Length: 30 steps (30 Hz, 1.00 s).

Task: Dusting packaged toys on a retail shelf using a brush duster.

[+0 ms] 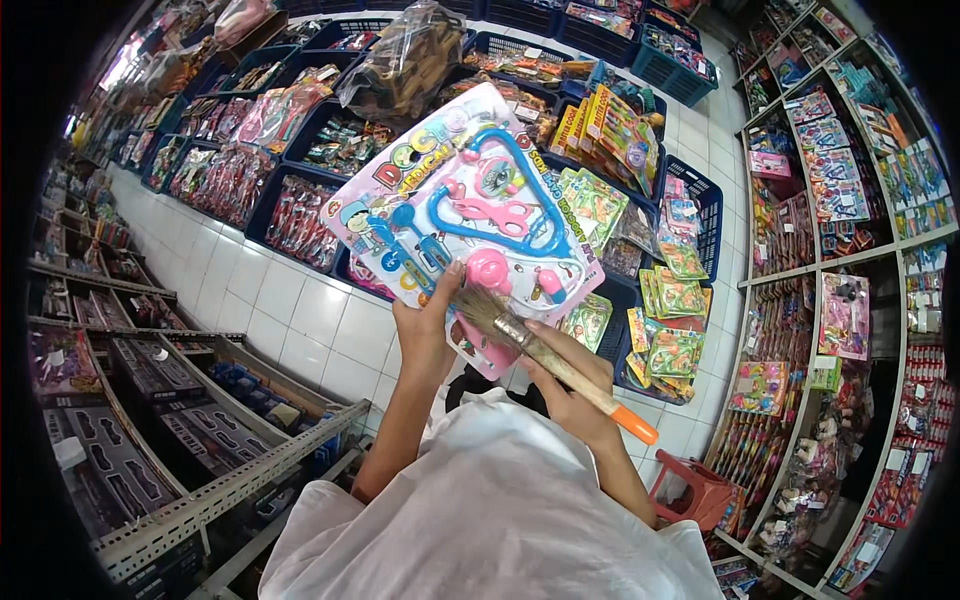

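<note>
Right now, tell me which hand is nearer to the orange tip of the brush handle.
Right. The right hand grips the brush just above its orange tip; the left hand holds the toy pack further left.

Toy doctor set (470, 215): pink card, blue stethoscope, pink tools. Paintbrush (555, 365): tan bristles, pale wood handle, orange tip. Floor tiles (290, 310) white; bins (300, 125) dark blue.

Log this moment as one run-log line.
left hand: holds toy pack | right hand: holds brush | bristles on pack
</note>
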Each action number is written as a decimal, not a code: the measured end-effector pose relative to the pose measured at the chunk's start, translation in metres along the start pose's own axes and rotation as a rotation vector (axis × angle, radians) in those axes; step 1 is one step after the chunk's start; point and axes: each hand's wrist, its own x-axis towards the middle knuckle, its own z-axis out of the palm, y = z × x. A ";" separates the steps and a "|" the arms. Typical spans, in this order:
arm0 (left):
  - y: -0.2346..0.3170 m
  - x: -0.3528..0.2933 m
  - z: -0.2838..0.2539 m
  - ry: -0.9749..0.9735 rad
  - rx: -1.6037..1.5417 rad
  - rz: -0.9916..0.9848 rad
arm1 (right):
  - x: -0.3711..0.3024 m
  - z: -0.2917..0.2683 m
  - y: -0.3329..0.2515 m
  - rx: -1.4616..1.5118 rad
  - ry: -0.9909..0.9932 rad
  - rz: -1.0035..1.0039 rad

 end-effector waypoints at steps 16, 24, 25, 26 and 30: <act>0.010 0.005 -0.010 0.021 -0.023 0.136 | -0.002 -0.029 0.002 -0.054 -0.035 0.119; 0.001 -0.009 0.007 0.010 0.025 0.089 | 0.002 -0.018 -0.002 -0.260 0.311 -0.023; 0.000 -0.009 0.006 0.007 0.023 0.085 | 0.003 -0.018 -0.001 -0.292 0.212 -0.080; -0.002 -0.007 0.005 0.004 0.025 0.086 | 0.003 -0.021 -0.001 -0.380 0.014 -0.092; -0.002 0.002 -0.004 0.039 0.105 0.101 | -0.008 -0.024 0.000 -0.325 -0.183 0.049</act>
